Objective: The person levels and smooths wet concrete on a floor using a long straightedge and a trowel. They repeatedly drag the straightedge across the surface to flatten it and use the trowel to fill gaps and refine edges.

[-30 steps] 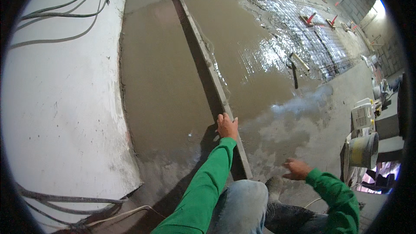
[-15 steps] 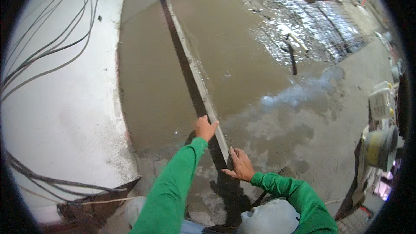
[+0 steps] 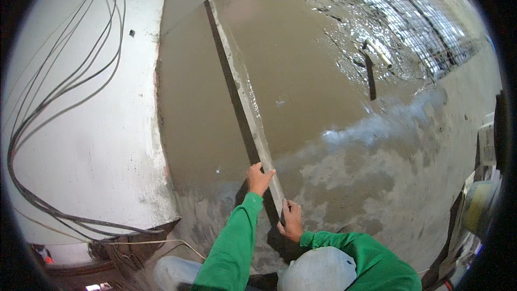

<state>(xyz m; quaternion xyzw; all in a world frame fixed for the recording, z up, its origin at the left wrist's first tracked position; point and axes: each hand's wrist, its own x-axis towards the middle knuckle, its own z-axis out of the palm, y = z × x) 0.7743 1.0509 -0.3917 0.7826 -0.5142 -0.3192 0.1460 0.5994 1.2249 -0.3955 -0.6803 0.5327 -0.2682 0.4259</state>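
A long, narrow screed straightedge (image 3: 243, 94), caked with grey cement, lies across the smooth wet concrete (image 3: 199, 124), running from my hands to the far wall side. My left hand (image 3: 259, 179) grips it a short way from its near end, with thumb and fingers on opposite sides. Right at that near end, my right hand (image 3: 291, 221) is closed round the edge, thumb to the left. A dark shadow follows the straightedge's left side. Both arms wear green sleeves.
A white wall (image 3: 97, 145) with hanging dark cables (image 3: 70, 218) borders the left. Far right, steel mesh (image 3: 414, 11) shows beside rough wet concrete, with a pale pipe piece (image 3: 378, 53) standing there. A bucket (image 3: 479, 207) stands at the right. My knee (image 3: 318, 269) is close below my right hand.
Both hands have drawn the near end of the straightedge a little toward me, keeping their grip. The whole view has also shifted slightly.
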